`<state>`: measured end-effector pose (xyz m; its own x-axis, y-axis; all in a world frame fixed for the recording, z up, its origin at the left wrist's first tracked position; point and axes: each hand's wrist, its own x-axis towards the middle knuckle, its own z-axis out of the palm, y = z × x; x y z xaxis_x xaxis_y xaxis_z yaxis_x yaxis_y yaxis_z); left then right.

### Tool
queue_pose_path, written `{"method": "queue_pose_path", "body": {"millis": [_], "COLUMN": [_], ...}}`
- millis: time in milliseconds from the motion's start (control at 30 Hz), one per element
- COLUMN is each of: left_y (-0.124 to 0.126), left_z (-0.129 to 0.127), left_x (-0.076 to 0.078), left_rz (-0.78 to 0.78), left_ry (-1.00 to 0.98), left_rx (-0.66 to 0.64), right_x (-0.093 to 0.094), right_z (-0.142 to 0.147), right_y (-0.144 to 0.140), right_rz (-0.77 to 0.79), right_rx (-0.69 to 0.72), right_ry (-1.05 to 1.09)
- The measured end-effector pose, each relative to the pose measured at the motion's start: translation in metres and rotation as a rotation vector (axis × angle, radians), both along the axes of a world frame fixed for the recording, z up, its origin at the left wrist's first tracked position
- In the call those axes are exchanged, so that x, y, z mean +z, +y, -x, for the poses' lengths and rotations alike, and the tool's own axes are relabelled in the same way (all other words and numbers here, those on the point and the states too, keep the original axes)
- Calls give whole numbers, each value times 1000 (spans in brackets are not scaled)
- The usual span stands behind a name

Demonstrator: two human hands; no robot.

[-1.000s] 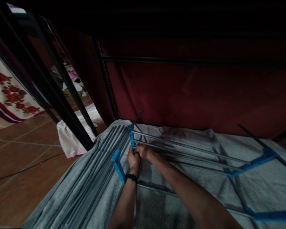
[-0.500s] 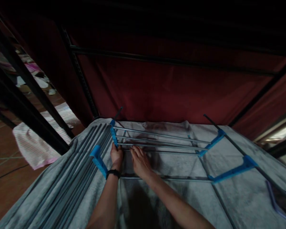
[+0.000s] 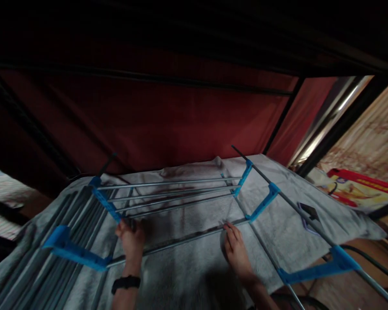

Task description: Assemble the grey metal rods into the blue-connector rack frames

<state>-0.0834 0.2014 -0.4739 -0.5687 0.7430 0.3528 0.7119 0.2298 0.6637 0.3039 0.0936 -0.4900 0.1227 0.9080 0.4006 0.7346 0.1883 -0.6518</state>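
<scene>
A rack of thin grey metal rods [image 3: 168, 193] set between blue plastic brackets [image 3: 105, 204] lies on a grey cloth [image 3: 187, 267]. My left hand [image 3: 131, 239], with a black wristband, is closed around the near end of the left blue bracket. My right hand [image 3: 236, 245] rests with its fingers spread on a single grey rod [image 3: 181, 241] near a right blue bracket [image 3: 261, 202]. A bundle of loose grey rods [image 3: 67, 241] lies along the cloth's left side under another blue bracket [image 3: 74, 252].
A dark red fabric wall [image 3: 168, 125] with black frame bars rises behind the cloth. A long black rod with blue brackets [image 3: 317, 269] runs down the right. A small dark object [image 3: 308, 213] lies on the cloth. A red printed item [image 3: 358, 187] sits at right.
The view has swung right. My right hand has moved from beside my left hand to the single rod near the right bracket. My left hand stays on the left bracket.
</scene>
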Motion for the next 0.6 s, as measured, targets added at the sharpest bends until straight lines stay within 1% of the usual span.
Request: {"method": "queue_pose_path", "body": {"millis": [100, 167, 267, 400, 500, 600], "left_y": [-12, -18, -28, -40, -41, -35], "left_z": [-28, -42, -58, -82, -96, -100], "left_x": [3, 4, 7, 20, 30, 34], "left_rz": [20, -9, -69, -78, -72, -66], "left_ry": [-81, -72, -32, 11, 75, 130], "left_rx": [-126, -212, -317, -456, -510, -520], "right_x": [-1, 3, 9, 11, 10, 11], "right_z": [-14, -20, -27, -37, -45, -51], "right_y": [2, 10, 28, 60, 86, 107], "right_rz": [-9, -20, -24, -10, -14, -9], "right_rx": [-36, -65, -119, -183, -229, -297], "right_ry": [24, 48, 91, 131, 147, 168]}}
